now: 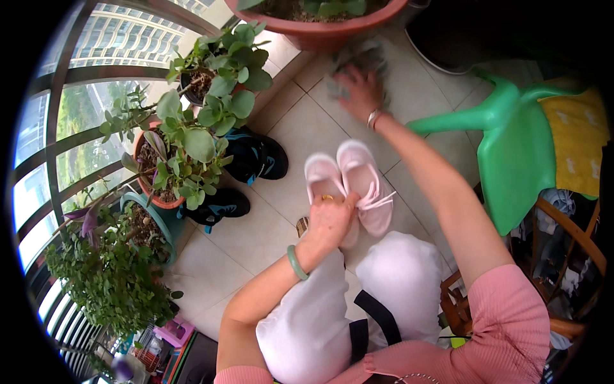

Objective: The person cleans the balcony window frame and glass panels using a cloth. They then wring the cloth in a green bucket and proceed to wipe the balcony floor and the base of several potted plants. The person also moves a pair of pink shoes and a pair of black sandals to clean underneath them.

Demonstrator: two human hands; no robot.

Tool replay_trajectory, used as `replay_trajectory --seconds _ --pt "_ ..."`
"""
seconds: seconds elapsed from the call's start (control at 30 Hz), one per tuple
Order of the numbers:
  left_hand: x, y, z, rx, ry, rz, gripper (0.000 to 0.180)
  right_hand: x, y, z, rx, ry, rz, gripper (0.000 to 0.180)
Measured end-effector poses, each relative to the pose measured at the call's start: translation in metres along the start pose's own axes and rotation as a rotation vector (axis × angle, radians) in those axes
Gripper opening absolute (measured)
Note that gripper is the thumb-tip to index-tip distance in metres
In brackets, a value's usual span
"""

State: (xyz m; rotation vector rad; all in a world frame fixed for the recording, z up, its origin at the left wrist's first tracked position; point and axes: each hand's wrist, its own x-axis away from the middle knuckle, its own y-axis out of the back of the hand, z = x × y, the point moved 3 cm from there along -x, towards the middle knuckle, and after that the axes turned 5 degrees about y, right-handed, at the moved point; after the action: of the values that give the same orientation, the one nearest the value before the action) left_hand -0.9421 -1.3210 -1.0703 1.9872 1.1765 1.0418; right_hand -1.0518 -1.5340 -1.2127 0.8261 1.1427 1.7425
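Two pink shoes (348,185) lie side by side on the tiled floor (288,128), toes pointing away, the left hand (330,221) closed on their near ends, while the right hand (359,91) presses a grey cloth (361,59) flat farther ahead.

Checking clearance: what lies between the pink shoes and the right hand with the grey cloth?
Head view: bare floor tile only, between the pink shoes and the right hand on the grey cloth.

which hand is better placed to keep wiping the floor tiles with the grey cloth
Right: the right hand already presses the grey cloth on the floor tiles, while the left hand grips the pink shoes.
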Motion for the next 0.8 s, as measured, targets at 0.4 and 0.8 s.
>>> replay_trajectory --seconds 0.4,0.8 --pt "0.020 -0.043 0.017 0.259 0.138 0.128 0.023 0.015 0.081 0.106 -0.641 0.183 -0.410 0.038" --pt "0.023 0.066 0.123 -0.338 0.526 -0.683 0.054 -0.009 0.042 0.119 -0.639 -0.030 -0.103 0.032"
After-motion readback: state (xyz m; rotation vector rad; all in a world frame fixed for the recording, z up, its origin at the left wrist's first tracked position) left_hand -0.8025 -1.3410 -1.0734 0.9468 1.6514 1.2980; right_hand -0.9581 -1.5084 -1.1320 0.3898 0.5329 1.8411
